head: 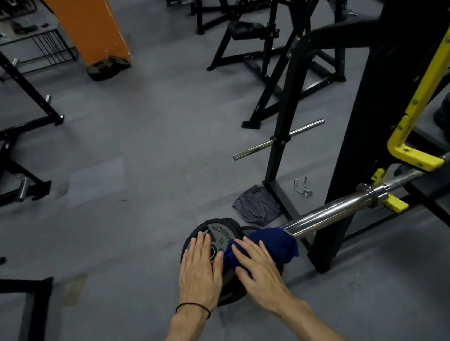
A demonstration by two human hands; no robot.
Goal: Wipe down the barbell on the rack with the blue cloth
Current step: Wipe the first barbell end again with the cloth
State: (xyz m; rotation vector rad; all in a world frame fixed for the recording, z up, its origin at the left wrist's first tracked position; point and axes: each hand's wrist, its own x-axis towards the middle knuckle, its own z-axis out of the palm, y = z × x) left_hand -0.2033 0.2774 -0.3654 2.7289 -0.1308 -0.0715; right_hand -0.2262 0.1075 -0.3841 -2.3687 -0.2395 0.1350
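— At the near end of the barbell, the blue cloth hangs, ready for wiping. It sits by the rack.
— And the hands?
— The right hand lies flat on the cloth, fingers straight. The left hand is spread, holding nothing.
— What's hidden?
— The bar's far end is cut off.

I'm in a gym: grey rubber flooring, black steel machine frames all around, a chrome barbell on a yellow-hooked rack, and a weight plate marked 15 on the floor.
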